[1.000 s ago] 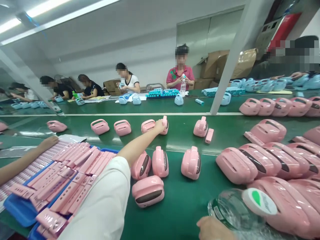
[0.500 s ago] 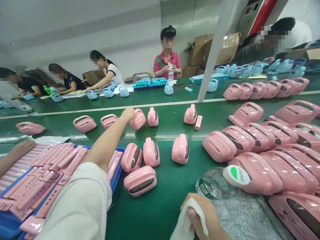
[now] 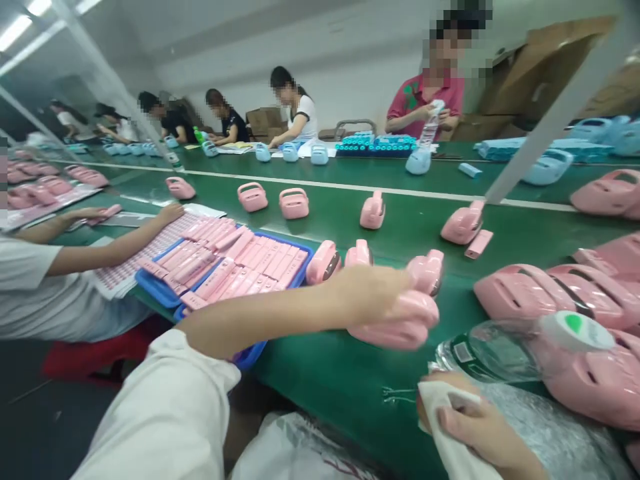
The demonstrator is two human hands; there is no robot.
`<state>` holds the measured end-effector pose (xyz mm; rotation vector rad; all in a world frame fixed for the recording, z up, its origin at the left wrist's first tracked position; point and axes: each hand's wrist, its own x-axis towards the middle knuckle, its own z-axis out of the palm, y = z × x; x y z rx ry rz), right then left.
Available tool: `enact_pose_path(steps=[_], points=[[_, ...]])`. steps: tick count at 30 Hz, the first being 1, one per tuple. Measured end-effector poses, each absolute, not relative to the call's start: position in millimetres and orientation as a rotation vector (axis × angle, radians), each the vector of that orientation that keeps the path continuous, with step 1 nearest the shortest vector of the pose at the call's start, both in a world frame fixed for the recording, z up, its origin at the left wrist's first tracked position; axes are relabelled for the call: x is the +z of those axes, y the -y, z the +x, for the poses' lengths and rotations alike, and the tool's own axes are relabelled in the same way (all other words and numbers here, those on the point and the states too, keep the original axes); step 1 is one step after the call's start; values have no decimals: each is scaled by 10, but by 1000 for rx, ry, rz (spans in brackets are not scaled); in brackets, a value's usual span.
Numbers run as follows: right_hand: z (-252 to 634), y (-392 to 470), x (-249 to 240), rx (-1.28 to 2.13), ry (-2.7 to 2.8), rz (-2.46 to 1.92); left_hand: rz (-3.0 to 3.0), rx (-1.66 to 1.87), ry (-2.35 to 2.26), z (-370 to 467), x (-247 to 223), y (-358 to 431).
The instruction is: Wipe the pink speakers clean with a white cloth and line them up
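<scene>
My left hand is wrapped round a pink housing above the green bench, its fingers partly blurred. Close beside it stand other pink housings with dark windows and top handles. My right hand is closed on a white cloth near the bench's front edge. Just beyond it a clear plastic bottle with a white and green cap lies on its side. Left of my left forearm, blue trays hold several pink strips.
On the right, more pink housings stand in rows behind clear wrap. A co-worker's arms reach over a sheet of small parts at the left. Across the green belt, people work with blue housings. A slanted post rises at the right.
The view has swung left. My left hand has come back from the belt to the near bench with a pink housing. My right hand still holds the cloth.
</scene>
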<state>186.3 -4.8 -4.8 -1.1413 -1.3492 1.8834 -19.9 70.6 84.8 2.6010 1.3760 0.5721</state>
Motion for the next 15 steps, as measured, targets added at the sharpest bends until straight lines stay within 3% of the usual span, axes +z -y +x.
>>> enact_pose_path(steps=[5, 11, 15], points=[[1783, 52, -89, 1757, 1579, -1209, 2588, 335, -1342, -62, 174, -523], [1605, 15, -227, 1778, 1402, -1320, 2700, 274, -1229, -283, 185, -559], [1602, 1, -270, 1856, 1358, -1252, 2146, 193, -2177, -1072, 432, -507]])
